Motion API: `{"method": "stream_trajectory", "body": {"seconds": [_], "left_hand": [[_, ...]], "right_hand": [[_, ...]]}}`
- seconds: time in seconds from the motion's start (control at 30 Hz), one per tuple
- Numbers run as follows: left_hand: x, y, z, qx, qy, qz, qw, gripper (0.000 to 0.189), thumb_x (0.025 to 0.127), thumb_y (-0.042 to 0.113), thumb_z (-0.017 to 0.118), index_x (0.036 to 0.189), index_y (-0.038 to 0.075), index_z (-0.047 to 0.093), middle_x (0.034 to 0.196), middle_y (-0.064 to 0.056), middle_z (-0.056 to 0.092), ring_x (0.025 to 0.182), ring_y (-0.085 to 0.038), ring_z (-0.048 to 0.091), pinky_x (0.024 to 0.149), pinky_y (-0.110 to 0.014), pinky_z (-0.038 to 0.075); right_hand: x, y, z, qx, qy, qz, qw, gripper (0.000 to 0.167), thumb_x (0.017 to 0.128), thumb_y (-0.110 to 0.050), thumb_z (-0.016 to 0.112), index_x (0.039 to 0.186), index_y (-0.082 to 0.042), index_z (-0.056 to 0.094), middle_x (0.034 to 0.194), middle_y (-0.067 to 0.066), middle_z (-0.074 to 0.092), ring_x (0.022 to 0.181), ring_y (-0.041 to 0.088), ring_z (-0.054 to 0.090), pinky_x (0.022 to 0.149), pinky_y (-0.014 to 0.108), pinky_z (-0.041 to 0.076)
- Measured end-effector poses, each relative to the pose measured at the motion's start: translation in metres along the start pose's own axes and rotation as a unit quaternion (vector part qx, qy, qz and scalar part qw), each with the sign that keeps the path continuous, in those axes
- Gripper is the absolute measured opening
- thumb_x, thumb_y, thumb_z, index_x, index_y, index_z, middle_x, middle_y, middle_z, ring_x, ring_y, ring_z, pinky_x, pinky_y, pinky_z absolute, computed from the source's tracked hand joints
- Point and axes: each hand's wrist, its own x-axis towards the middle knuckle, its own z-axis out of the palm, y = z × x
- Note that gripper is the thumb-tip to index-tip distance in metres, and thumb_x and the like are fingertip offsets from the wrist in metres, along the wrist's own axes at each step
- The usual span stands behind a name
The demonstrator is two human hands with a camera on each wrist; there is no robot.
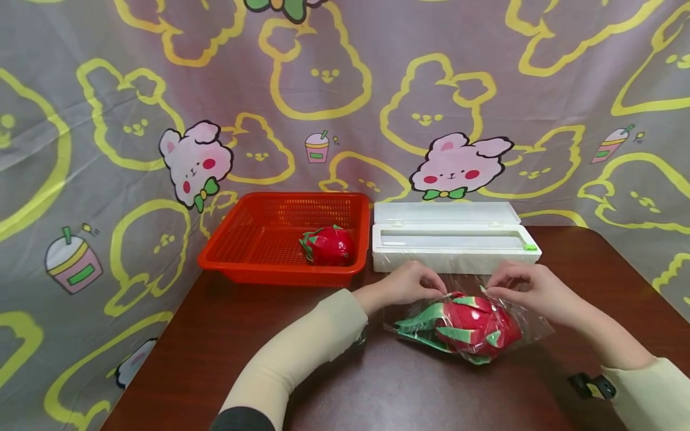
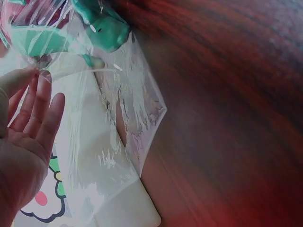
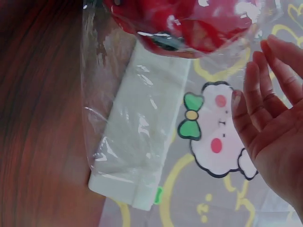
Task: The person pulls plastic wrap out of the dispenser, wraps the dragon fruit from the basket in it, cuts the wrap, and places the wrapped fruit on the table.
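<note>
A red dragon fruit [image 1: 474,326] with green scales lies on the table, covered by clear plastic wrap [image 1: 530,336]. At its far left side, my left hand [image 1: 408,284] pinches the wrap between thumb and index finger; the other fingers spread loosely in the left wrist view. My right hand [image 1: 530,290] is at the far right side of the fruit, thumb and index fingertips close together on the film. From the right wrist view, the fruit's red end [image 3: 189,23] shows under the film beside my fingers. Loose wrap [image 2: 137,109] spreads out past the fruit's green tips [image 2: 106,35].
Behind my hands stands a white wrap dispenser box [image 1: 458,263] with its lid raised. To its left is an orange basket [image 1: 291,275] holding another dragon fruit [image 1: 331,245]. A patterned curtain [image 1: 334,167] hangs behind the brown table [image 1: 377,389]. A small black device [image 1: 592,387] is by my right sleeve.
</note>
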Motion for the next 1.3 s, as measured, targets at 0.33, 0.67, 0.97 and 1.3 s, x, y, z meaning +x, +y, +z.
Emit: {"method": "stream_trajectory", "body": {"seconds": [0.33, 0.67, 0.97, 1.3], "left_hand": [[0.0, -0.001, -0.002, -0.027, -0.003, 0.014, 0.9995, 0.006, 0.088, 0.012, 0.073, 0.093, 0.011, 0.076, 0.086, 0.006, 0.072, 0.077, 0.007, 0.059, 0.074, -0.01, 0.046], [0.0, 0.0, 0.0, -0.033, -0.005, 0.003, 0.9994, 0.005, 0.089, 0.012, 0.073, 0.093, 0.012, 0.076, 0.086, 0.007, 0.071, 0.077, 0.005, 0.059, 0.074, -0.011, 0.046], [-0.006, 0.001, -0.01, -0.018, 0.025, -0.01, 0.9995, 0.01, 0.092, 0.016, 0.069, 0.1, 0.014, 0.075, 0.091, 0.011, 0.07, 0.081, 0.001, 0.057, 0.076, -0.012, 0.045], [-0.031, 0.038, -0.016, -0.063, -0.019, 0.131, 0.9892, 0.024, 0.087, 0.018, 0.075, 0.11, 0.011, 0.073, 0.105, 0.007, 0.066, 0.091, 0.004, 0.056, 0.079, -0.015, 0.05]], "right_hand": [[-0.027, -0.002, 0.003, 0.055, -0.057, -0.062, 0.9949, 0.032, 0.076, -0.01, 0.083, 0.105, -0.019, 0.073, 0.105, -0.003, 0.064, 0.098, 0.006, 0.054, 0.068, 0.028, 0.055], [-0.026, 0.003, 0.008, 0.068, -0.063, -0.09, 0.9916, 0.032, 0.073, -0.012, 0.085, 0.103, -0.018, 0.075, 0.105, -0.002, 0.059, 0.098, 0.006, 0.05, 0.067, 0.03, 0.056], [-0.024, 0.004, 0.011, 0.067, -0.053, -0.075, 0.9935, 0.022, 0.074, -0.011, 0.084, 0.092, -0.022, 0.076, 0.1, -0.002, 0.059, 0.094, 0.006, 0.052, 0.067, 0.031, 0.056], [-0.02, 0.006, 0.011, 0.073, -0.06, -0.048, 0.9944, 0.017, 0.079, -0.01, 0.08, 0.09, -0.022, 0.074, 0.097, -0.004, 0.059, 0.089, 0.007, 0.053, 0.066, 0.031, 0.057]]}}
